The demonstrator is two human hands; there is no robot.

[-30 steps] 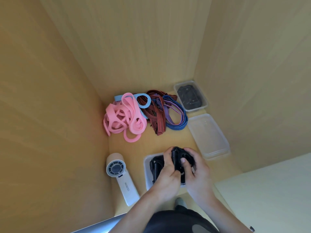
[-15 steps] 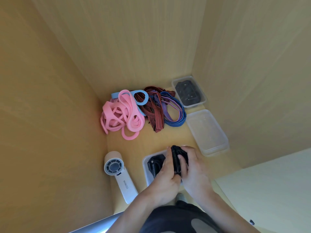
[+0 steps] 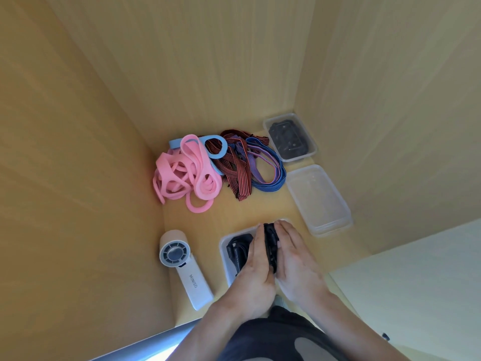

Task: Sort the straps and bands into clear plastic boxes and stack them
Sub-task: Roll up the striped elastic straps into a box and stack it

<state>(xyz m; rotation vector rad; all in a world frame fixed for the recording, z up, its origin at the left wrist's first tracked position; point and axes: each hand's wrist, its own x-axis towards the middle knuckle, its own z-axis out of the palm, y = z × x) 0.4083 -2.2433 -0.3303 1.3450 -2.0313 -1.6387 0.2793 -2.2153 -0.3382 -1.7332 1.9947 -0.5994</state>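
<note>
Overhead view into a wooden corner shelf. At lower centre, the left hand (image 3: 256,269) and right hand (image 3: 295,259) lie side by side with fingers nearly straight. They squeeze a folded black strap bundle (image 3: 270,242) between them, probably to keep it compact while it goes down into the near clear box (image 3: 224,243). That box already holds more black straps (image 3: 236,252) on its left side.

At upper right, in the corner, a second clear box (image 3: 311,143) holds dark items, too dim to identify. Just below it, a third clear box (image 3: 318,198) appears to hold nothing.

Unsorted bands lie heaped at centre, well apart from the hands: pink bands (image 3: 187,175), a light blue band (image 3: 217,148), red striped straps (image 3: 235,168) and blue striped straps (image 3: 270,175). A white handheld fan (image 3: 182,267) lies at lower left.
</note>
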